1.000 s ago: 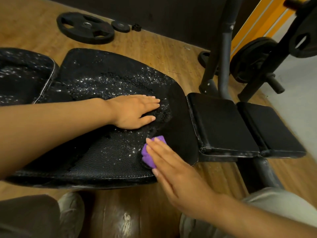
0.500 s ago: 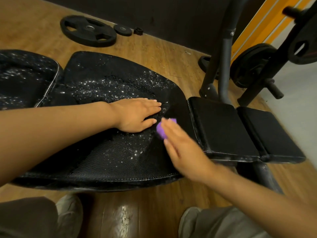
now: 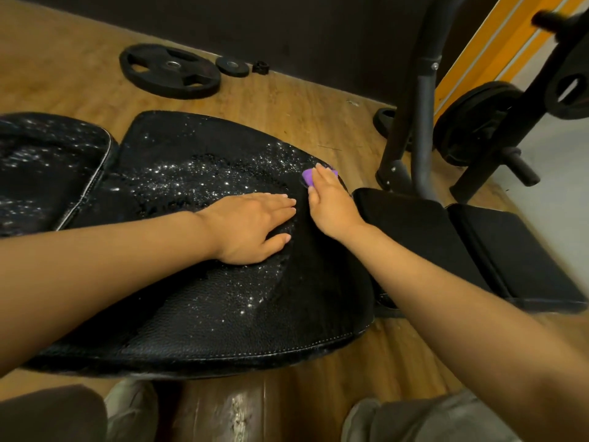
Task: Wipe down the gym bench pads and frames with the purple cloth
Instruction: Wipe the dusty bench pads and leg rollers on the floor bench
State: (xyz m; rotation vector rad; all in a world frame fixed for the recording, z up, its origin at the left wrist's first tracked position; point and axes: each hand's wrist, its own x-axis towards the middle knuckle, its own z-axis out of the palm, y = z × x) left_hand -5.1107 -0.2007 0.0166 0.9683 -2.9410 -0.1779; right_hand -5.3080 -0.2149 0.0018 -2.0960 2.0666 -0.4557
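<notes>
A wide black bench pad (image 3: 204, 314), dotted with shiny droplets, fills the middle of the view. My left hand (image 3: 251, 224) lies flat on it, fingers straight. My right hand (image 3: 331, 202) presses the small purple cloth (image 3: 307, 177) onto the pad's far right edge with straight fingers; most of the cloth is hidden under the fingers. Another wet black pad (image 3: 44, 173) lies at the left. Two smaller black pads (image 3: 414, 237) (image 3: 516, 253) extend to the right.
The bench's dark metal frame uprights (image 3: 420, 122) rise at the back right, beside a rack with weight plates (image 3: 471, 122). A large plate (image 3: 169, 70) and a small plate (image 3: 232, 66) lie on the wooden floor behind. My shoes (image 3: 130, 409) are below the pad.
My right hand has slid the purple cloth away from me, from the pad's near right part up to its far right edge. My left hand has stayed flat on the pad.
</notes>
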